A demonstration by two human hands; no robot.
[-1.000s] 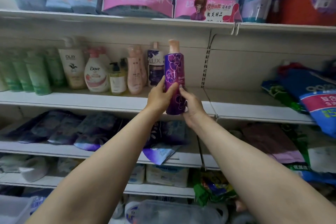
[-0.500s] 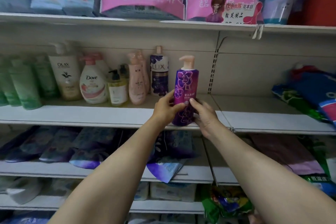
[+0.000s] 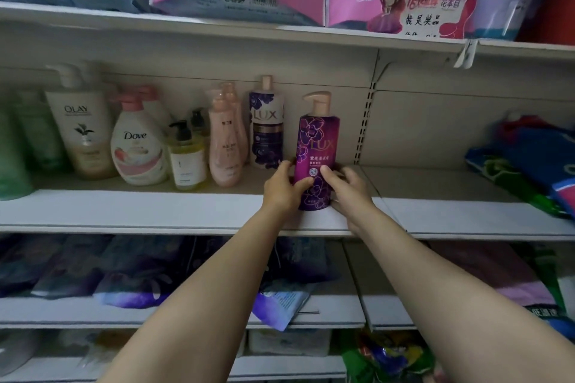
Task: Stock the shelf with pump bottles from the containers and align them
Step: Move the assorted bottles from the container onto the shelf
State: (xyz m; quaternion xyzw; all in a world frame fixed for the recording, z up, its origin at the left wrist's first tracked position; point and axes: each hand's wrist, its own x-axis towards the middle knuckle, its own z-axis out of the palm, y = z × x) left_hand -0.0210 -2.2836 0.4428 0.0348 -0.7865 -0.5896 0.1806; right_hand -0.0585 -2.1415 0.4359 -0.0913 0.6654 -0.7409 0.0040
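Your left hand (image 3: 281, 188) and right hand (image 3: 348, 188) curl their fingers round the purple Lux bottle (image 3: 316, 152), pinching its lower half. It stands upright on the shelf (image 3: 155, 208), right of the darker Lux bottle (image 3: 266, 127)

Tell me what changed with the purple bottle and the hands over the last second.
The purple Lux bottle came down from in front of the shelf edge and now stands upright on the shelf, right of the row, its label turned to face forward. The left hand and right hand still hold its lower part from either side. The other bottles, such as the Dove bottle, did not move.
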